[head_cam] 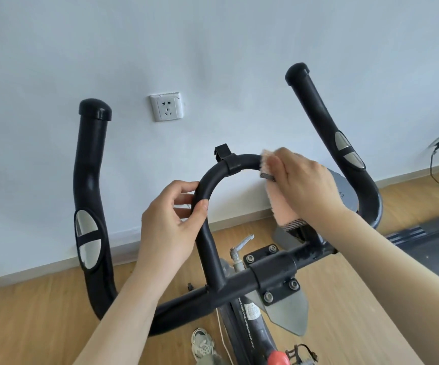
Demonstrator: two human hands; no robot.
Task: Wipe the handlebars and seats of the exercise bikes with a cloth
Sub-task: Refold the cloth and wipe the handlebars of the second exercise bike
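Note:
A black exercise-bike handlebar [89,185] fills the view, with two long outer grips and a curved inner loop [213,177] in the middle. My left hand [168,225] grips the left side of that loop, thumb and fingers curled round the tube. My right hand [305,185] holds a pink cloth [283,206] wrapped over the right side of the loop. The cloth hangs down below my palm and hides that part of the tube. No seat is in view.
A white wall with a socket [166,106] stands close behind the bars. Below are a wooden floor [34,320], the bike stem with a red knob [279,358], a grey clamp lever [242,245], my shoe [202,343], and a dark mat [429,243] at right.

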